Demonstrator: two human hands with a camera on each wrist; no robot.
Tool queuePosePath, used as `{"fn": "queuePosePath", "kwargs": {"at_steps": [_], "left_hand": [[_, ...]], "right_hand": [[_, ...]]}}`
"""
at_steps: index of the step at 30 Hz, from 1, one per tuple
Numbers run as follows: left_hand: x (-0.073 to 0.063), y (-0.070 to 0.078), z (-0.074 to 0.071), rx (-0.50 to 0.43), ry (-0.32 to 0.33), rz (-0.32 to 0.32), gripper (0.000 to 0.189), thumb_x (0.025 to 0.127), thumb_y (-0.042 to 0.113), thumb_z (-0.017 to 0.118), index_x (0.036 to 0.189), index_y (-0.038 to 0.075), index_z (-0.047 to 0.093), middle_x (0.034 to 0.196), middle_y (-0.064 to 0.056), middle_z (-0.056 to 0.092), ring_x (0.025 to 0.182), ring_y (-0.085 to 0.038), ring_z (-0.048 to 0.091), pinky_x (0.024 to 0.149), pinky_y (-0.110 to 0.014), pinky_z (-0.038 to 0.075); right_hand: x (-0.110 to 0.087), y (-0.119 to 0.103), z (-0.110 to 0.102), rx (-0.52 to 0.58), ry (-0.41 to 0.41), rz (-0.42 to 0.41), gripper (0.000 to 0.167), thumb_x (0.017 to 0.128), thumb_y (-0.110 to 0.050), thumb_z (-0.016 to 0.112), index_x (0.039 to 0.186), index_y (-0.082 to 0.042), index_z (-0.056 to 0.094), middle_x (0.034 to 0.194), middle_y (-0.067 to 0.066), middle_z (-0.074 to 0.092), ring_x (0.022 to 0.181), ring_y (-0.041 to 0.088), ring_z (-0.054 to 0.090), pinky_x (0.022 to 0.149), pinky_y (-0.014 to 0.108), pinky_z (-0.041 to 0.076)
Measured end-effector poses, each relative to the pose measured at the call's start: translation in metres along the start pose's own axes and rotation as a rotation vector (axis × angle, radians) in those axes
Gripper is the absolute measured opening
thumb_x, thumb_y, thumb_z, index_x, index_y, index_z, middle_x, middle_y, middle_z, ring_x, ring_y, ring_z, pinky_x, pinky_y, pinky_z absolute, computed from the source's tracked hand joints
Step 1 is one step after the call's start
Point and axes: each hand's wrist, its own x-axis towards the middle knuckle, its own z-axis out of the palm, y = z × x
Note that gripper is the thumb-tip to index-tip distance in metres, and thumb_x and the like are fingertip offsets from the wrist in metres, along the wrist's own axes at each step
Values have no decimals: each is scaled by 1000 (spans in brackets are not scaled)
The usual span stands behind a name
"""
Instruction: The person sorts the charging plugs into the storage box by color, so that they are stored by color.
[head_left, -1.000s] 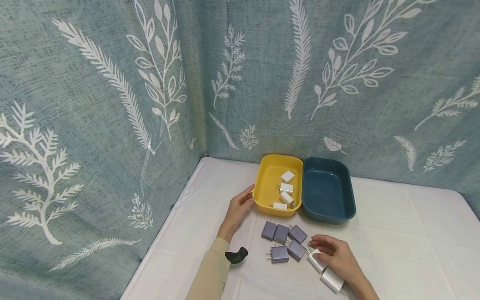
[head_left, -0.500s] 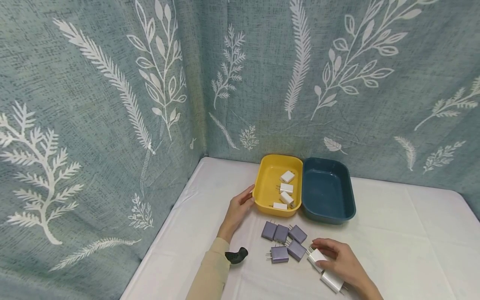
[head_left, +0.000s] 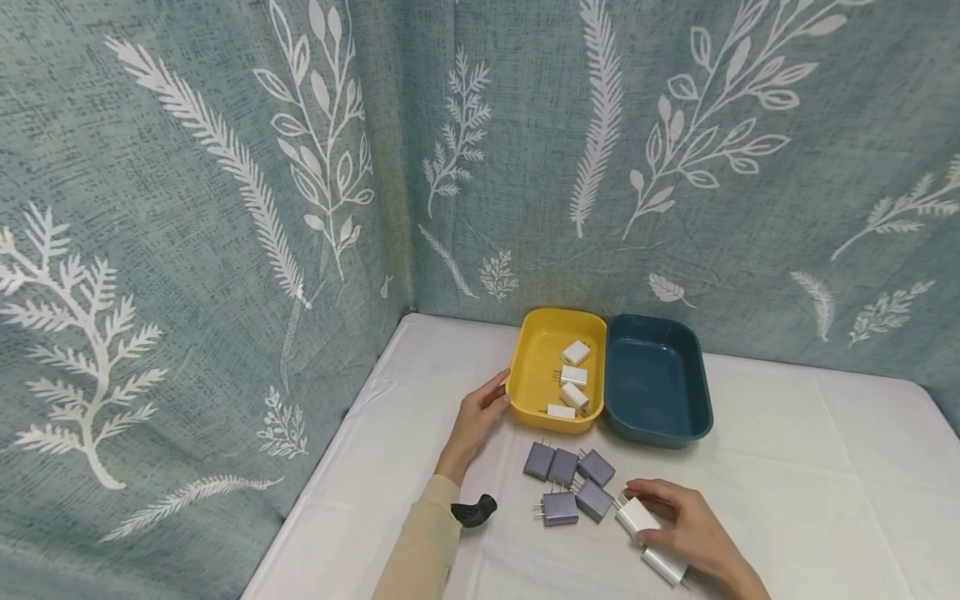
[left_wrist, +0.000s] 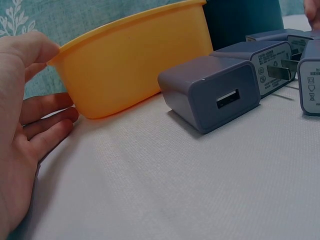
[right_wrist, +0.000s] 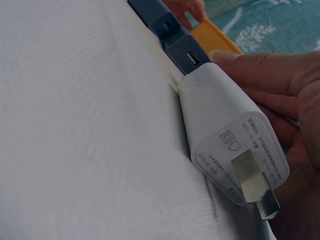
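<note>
My left hand [head_left: 472, 421] rests against the left outer wall of a yellow bin [head_left: 517, 387], its thumb at the rim and the other fingers lower, as the left wrist view shows. Several small white chargers [head_left: 573, 377] lie in that bin. My right hand [head_left: 686, 521] has thumb and fingers around a larger white charger [head_left: 633, 517], prongs pointing away. A second white charger [head_left: 663, 567] lies end to end with it under the palm; its label and prongs face the camera in the right wrist view. Several purple-grey chargers [head_left: 559, 508] lie left of the right hand.
A dark blue bin [head_left: 660, 375] with nothing in it stands against the yellow bin's right side. White cloth covers the table [head_left: 817, 467]. A patterned teal curtain [head_left: 525, 167] hangs behind and to the left. A black strap [head_left: 474, 511] is on the left sleeve.
The right thumb has slid toward the near end of the larger white charger, and the right hand has shifted slightly down and right. The left hand and both bins stay put.
</note>
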Motion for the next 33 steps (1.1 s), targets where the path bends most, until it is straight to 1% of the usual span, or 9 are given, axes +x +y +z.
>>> {"fn": "queuePosePath", "kwargs": {"at_steps": [4, 10, 14, 16, 21, 25, 28, 31, 33], "left_hand": [[0, 0, 0, -3, 3, 4, 48, 98, 13, 56, 145, 10, 47, 146, -16, 50, 131, -32, 52, 106, -38, 47], [-1, -2, 0, -11, 1, 3, 48, 98, 14, 56, 145, 10, 47, 146, -16, 50, 131, -32, 52, 104, -32, 48], [-1, -2, 0, -7, -4, 2, 48, 98, 14, 55, 145, 10, 46, 146, -16, 50, 131, -32, 52, 105, -34, 48], [-1, -2, -1, -5, -2, 4, 48, 98, 14, 55, 145, 9, 46, 146, -16, 49, 132, -32, 52, 106, -35, 47], [0, -1, -1, -6, 5, 11, 48, 97, 13, 56, 145, 10, 47, 147, -15, 49, 132, -32, 52, 106, -37, 46], [0, 0, -1, 6, 2, 6, 48, 98, 15, 56, 145, 11, 47, 148, -14, 48, 132, -32, 51, 107, -39, 46], [0, 0, -1, 12, 1, 0, 49, 98, 16, 56, 145, 10, 46, 148, -14, 48, 133, -32, 51, 108, -39, 45], [0, -1, 0, 9, -1, -1, 48, 98, 15, 55, 145, 9, 46, 148, -15, 48, 132, -33, 51, 107, -39, 46], [0, -1, 0, 9, -4, 0, 48, 98, 14, 55, 145, 10, 46, 147, -16, 49, 132, -33, 52, 107, -38, 46]], "right_hand": [[0, 1, 0, -11, -1, -15, 66, 71, -13, 84, 128, 5, 57, 123, 25, 64, 112, -8, 58, 93, 14, 51], [-1, 1, -1, -10, -14, 22, 71, 69, -17, 86, 129, 5, 57, 124, 25, 64, 112, -8, 58, 93, 13, 50], [-2, 3, -3, 7, -41, 41, 75, 68, -20, 87, 131, 6, 55, 127, 26, 61, 113, -8, 58, 93, 12, 49], [-1, 3, -4, 18, -42, 63, 75, 68, -20, 87, 131, 5, 55, 128, 26, 61, 112, -8, 58, 93, 11, 48], [-1, 2, -5, 36, -37, 75, 74, 69, -18, 86, 131, 7, 54, 129, 28, 60, 111, -9, 58, 93, 13, 50], [-1, 2, -3, 37, -7, 65, 72, 70, -16, 85, 131, 7, 54, 128, 29, 60, 111, -10, 57, 93, 14, 51], [-1, 3, -1, 19, 46, 46, 69, 69, -14, 86, 129, 6, 57, 125, 27, 62, 110, -9, 58, 92, 15, 51], [-1, 4, 0, 2, 107, 51, 67, 68, -13, 86, 127, 4, 59, 124, 24, 64, 109, -8, 59, 92, 14, 51], [-1, 5, 1, -3, 129, 61, 67, 67, -11, 86, 127, 4, 59, 124, 22, 64, 109, -9, 59, 92, 14, 51]]}}
